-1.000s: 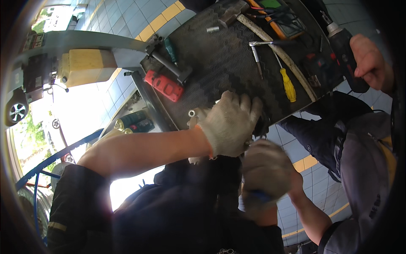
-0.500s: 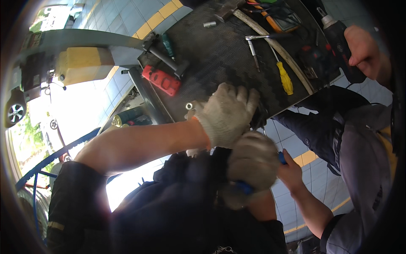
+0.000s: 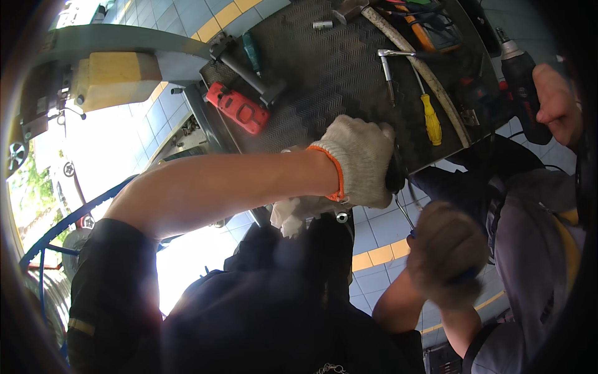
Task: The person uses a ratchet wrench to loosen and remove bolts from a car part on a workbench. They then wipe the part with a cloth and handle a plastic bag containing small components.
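Observation:
My left hand (image 3: 361, 159), in a white knit glove with an orange cuff, is closed over a pale metal part (image 3: 296, 215) at the table's near edge; a black piece (image 3: 394, 171) shows beside its fingers, and a small round bushing (image 3: 341, 217) below. My right hand (image 3: 445, 255), gloved and motion-blurred, is closed around a blue-handled tool (image 3: 467, 272) to the lower right. A thin bent metal shaft (image 3: 406, 213) shows above it; what it belongs to is unclear.
The ridged black tabletop (image 3: 305, 81) holds a red tool (image 3: 237, 107), yellow screwdriver (image 3: 431, 119), ratchet (image 3: 386, 68), hammer (image 3: 417, 62) and orange meter (image 3: 430, 31). At right a co-worker's hand (image 3: 553, 103) grips a drill (image 3: 520, 81); their other arm (image 3: 460, 330) reaches behind my right hand.
My left hand has shifted right and its fingers are more curled. The part beneath has turned, the bushing now lower. My right hand has moved right, away from my body.

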Demonstrator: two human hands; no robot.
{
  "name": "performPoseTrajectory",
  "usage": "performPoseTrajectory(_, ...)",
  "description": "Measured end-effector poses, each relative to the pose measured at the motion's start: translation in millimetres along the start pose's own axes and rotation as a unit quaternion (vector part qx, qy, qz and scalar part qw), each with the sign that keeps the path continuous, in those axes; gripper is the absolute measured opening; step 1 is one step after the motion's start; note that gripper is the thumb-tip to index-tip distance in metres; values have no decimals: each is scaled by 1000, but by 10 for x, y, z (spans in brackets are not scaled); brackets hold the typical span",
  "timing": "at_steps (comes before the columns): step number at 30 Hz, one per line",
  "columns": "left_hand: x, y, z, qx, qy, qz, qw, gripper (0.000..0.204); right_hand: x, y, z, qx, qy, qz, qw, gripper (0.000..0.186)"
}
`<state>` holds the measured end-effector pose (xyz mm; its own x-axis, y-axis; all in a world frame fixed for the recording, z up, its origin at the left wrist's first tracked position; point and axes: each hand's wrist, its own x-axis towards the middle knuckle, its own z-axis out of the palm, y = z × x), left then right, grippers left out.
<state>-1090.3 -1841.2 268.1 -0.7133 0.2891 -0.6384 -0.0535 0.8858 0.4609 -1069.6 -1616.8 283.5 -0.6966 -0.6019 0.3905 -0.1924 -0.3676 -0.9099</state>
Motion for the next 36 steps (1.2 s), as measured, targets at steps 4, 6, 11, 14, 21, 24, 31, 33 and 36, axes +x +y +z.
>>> performPoseTrajectory(4, 62, -36, 85, -4, -10, -3, 1000, 77, -70, -6, -51, -8, -9, 17, 1000, 24)
performPoseTrajectory(6, 69, -50, 100, -5, 2, 0, 1000, 76, -171, 3, 76, -50, -26, 21, 998, 23)
performPoseTrajectory(11, 66, -40, 93, -10, -2, -11, 1000, 76, -84, -25, 234, -88, -52, 24, 994, 23)
performPoseTrajectory(14, 65, -16, 42, -9, -15, -14, 1000, 91, 94, -88, 338, -121, -52, 41, 990, 23)
performPoseTrajectory(21, 27, 5, -33, 4, -27, -14, 1000, 90, 156, 1, 325, -64, -4, -9, 998, 36)
performPoseTrajectory(24, 48, -6, -27, 2, -37, -18, 999, 89, 72, 9, 413, -151, -36, 15, 988, 32)
performPoseTrajectory(31, 25, -23, -2, 8, -18, -15, 1000, 90, -101, 196, 287, -150, -108, -59, 981, 23)
performPoseTrajectory(33, 33, -18, 0, 9, -18, -12, 1000, 91, -251, 241, 364, -222, -71, -72, 970, 35)
performPoseTrajectory(36, 27, -29, -13, 13, -24, -17, 999, 91, -411, 171, 487, -201, 16, -16, 979, 36)
